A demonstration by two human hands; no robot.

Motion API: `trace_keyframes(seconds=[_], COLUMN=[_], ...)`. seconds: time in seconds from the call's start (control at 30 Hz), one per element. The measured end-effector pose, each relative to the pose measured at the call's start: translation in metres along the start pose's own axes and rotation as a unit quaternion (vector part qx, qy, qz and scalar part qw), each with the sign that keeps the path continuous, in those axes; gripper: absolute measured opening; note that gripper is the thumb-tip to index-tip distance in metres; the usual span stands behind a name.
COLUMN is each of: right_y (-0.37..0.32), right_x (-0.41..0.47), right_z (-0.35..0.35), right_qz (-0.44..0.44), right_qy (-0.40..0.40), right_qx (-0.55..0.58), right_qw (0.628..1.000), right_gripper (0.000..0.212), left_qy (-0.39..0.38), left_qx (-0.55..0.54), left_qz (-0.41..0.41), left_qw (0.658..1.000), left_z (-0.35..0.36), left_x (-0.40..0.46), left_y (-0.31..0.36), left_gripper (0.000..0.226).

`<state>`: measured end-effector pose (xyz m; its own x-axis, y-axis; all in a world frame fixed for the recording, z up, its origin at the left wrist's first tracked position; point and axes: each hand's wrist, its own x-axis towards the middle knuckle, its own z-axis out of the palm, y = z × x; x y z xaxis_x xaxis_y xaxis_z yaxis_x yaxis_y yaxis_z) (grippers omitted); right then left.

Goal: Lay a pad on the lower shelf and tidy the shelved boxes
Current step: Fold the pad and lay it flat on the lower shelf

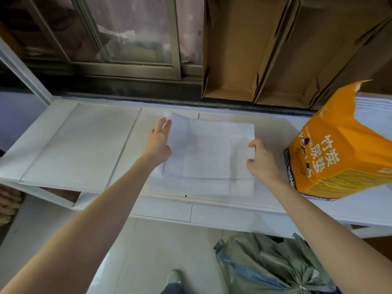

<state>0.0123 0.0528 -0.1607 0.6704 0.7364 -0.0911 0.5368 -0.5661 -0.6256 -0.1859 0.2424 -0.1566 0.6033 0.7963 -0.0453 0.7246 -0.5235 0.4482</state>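
1. Pad [209, 151] lies half-unfolded at the shelf's [275, 128] centre, pack [339, 145] at 3 o'clock.
2. Left hand [159, 141] fingers pinch its 10 o'clock corner; right hand [262, 160] pinches the 3 o'clock edge.
3. Draw both edges apart evenly, then smooth it flat.

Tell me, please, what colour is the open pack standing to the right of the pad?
Orange pack with white lettering, clearest in the head view.

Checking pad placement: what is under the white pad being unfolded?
The white shelf shows around the pad, held by left hand and right hand; the surface beneath is hidden.
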Motion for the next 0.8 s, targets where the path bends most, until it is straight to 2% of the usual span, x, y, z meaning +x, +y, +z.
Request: trace_keyframes(seconds=[0.13, 0.3, 0.6, 0.67, 0.73, 0.8], right_y=[0.011, 0.030, 0.044, 0.045, 0.045, 0.045], right_x=[0.007, 0.013, 0.012, 0.012, 0.009, 0.007], right_z=[0.017, 0.038, 0.060, 0.063, 0.066, 0.070], right_qz=[-0.014, -0.011, -0.011, 0.004, 0.030, 0.027], right_qy=[0.019, 0.016, 0.030, -0.002, -0.052, -0.070], right_qx=[-0.050, -0.061, -0.064, -0.081, -0.109, -0.128], right_qw=[0.998, 0.998, 0.997, 0.997, 0.992, 0.989], right_gripper=[0.044, 0.049, 0.052, 0.049, 0.047, 0.049], left_qy=[0.020, 0.016, 0.065, 0.066, 0.043, 0.002], left_qx=[0.040, 0.070, 0.032, 0.037, 0.062, 0.067], left_qz=[0.048, 0.064, 0.109, 0.095, 0.075, 0.111], left_qw=[0.998, 0.995, 0.991, 0.993, 0.994, 0.992], left_z=[0.017, 0.039, 0.070, 0.075, 0.081, 0.085], left_x=[0.004, 0.010, 0.015, 0.014, 0.007, -0.005], left_y=[-0.008, -0.018, -0.037, -0.036, -0.036, -0.033], left_gripper=[0.068, 0.062, 0.060, 0.061, 0.052, 0.044])
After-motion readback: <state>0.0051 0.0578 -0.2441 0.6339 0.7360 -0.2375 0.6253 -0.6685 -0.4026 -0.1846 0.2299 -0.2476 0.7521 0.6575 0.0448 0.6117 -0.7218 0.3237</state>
